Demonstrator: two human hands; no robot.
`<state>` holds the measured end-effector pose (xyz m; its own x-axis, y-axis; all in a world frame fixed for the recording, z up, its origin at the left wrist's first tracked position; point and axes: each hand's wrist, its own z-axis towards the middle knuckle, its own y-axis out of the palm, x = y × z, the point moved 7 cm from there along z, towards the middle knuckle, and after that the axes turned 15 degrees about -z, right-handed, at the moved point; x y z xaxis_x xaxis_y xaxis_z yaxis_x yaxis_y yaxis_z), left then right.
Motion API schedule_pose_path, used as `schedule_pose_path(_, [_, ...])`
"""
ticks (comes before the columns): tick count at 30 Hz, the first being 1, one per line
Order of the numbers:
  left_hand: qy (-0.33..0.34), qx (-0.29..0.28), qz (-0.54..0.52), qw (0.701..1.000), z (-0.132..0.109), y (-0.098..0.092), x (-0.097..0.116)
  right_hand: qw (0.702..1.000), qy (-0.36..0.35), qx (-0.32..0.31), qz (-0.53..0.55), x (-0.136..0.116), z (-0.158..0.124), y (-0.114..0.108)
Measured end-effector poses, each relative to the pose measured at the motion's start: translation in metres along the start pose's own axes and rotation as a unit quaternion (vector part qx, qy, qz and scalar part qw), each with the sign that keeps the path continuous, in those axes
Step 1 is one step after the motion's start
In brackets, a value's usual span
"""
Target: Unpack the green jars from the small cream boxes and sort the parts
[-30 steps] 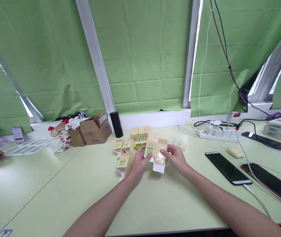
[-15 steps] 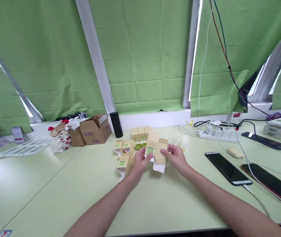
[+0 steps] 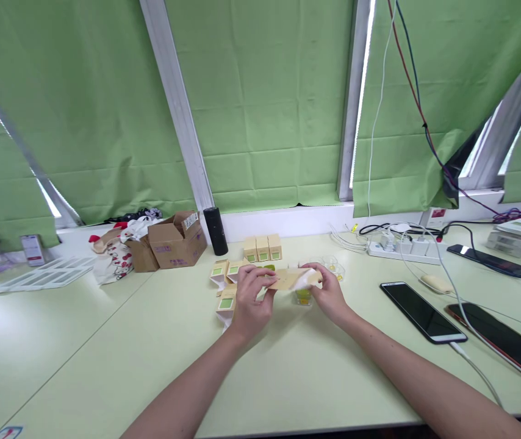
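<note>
Between my two hands is a flattened kraft carton (image 3: 288, 280), tilted so that I see it nearly edge-on, with a white inner flap at its right. My left hand (image 3: 254, 302) pinches its left end, and my right hand (image 3: 327, 289) grips the right end. Below the carton a small clear container with yellow-green contents (image 3: 303, 297) rests on the table. Left of my left hand stand partly opened kraft cartons with green labels (image 3: 226, 303). Behind, several closed small cartons (image 3: 263, 249) form a row. A green piece (image 3: 268, 267) shows partly behind the held carton.
Clear round containers (image 3: 336, 268) lie right of my right hand. A black cylinder (image 3: 215, 231) and a brown cardboard box (image 3: 178, 241) stand at the back left. Phones (image 3: 423, 311), cables and a white power strip (image 3: 404, 247) occupy the right side. A white tray (image 3: 47, 274) lies far left.
The carton has turned from facing me with its green label to nearly edge-on. My left hand has come up over its left end, and the clear container below is now more visible.
</note>
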<state>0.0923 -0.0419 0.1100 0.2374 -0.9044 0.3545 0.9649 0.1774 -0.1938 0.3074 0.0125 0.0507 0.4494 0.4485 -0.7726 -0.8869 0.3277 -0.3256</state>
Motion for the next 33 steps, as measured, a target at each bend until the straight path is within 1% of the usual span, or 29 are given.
schedule_pose_path(1, [0.045,0.000,0.028,0.999,0.000,-0.001,0.007,1.000,-0.002,0.000,0.001,0.003,0.000,0.000])
schedule_pose_path(2, [0.075,0.000,0.053,0.996,0.000,-0.002,0.012,1.000,-0.003,-0.002,0.000,0.006,0.001,0.001])
schedule_pose_path(3, [0.090,-0.002,0.073,0.993,0.000,-0.003,0.015,1.000,-0.003,-0.005,-0.003,0.009,0.001,0.001])
schedule_pose_path(4, [0.091,-0.006,0.086,0.992,-0.001,-0.004,0.015,1.000,0.001,-0.006,-0.009,0.013,0.002,0.002])
schedule_pose_path(6, [0.060,-0.024,0.088,0.994,-0.001,-0.005,0.011,1.000,0.007,-0.003,-0.030,0.018,0.004,0.002])
schedule_pose_path(8, [0.004,-0.042,0.064,0.997,-0.001,-0.006,0.003,0.998,0.009,0.004,-0.056,0.020,0.005,0.001])
schedule_pose_path(10, [-0.049,-0.047,0.031,0.997,-0.003,-0.008,-0.005,0.997,0.008,0.008,-0.072,0.022,0.006,0.001])
schedule_pose_path(12, [-0.076,-0.048,0.017,0.996,-0.004,-0.008,-0.008,0.997,0.006,0.002,-0.074,0.023,0.006,0.001])
schedule_pose_path(14, [-0.073,-0.053,0.031,0.995,-0.004,-0.006,-0.007,0.998,0.005,-0.004,-0.065,0.025,0.006,0.002])
schedule_pose_path(16, [-0.054,-0.044,0.055,0.996,-0.001,-0.005,-0.004,0.998,0.007,-0.008,-0.057,0.026,0.006,0.002])
schedule_pose_path(18, [-0.040,-0.013,0.068,0.997,0.006,-0.008,-0.001,0.998,0.012,0.000,-0.054,0.026,0.006,0.001])
schedule_pose_path(20, [-0.050,0.027,0.067,0.996,0.017,-0.015,-0.001,0.998,0.016,0.007,-0.058,0.025,0.005,0.000])
schedule_pose_path(22, [-0.097,0.074,0.062,0.991,0.030,-0.029,-0.005,0.998,0.017,0.006,-0.063,0.022,0.005,-0.001])
schedule_pose_path(24, [-0.190,0.106,0.065,0.974,0.040,-0.049,-0.015,0.998,0.015,-0.001,-0.066,0.020,0.006,0.000])
schedule_pose_path(26, [-0.295,0.095,0.053,0.949,0.045,-0.069,-0.027,0.998,0.012,0.000,-0.068,0.020,0.006,0.000])
schedule_pose_path(27, [-0.330,0.089,0.043,0.939,0.046,-0.081,-0.031,0.998,0.010,-0.001,-0.068,0.020,0.006,0.000])
schedule_pose_path(29, [-0.354,0.103,0.061,0.928,0.047,-0.113,-0.034,0.998,0.008,-0.002,-0.069,0.022,0.006,0.001])
schedule_pose_path(31, [-0.359,0.108,0.111,0.920,0.045,-0.146,-0.034,0.998,0.006,-0.003,-0.068,0.023,0.007,0.002])
schedule_pose_path(33, [-0.384,0.081,0.172,0.903,0.037,-0.173,-0.038,0.998,0.005,-0.006,-0.069,0.024,0.007,0.003])
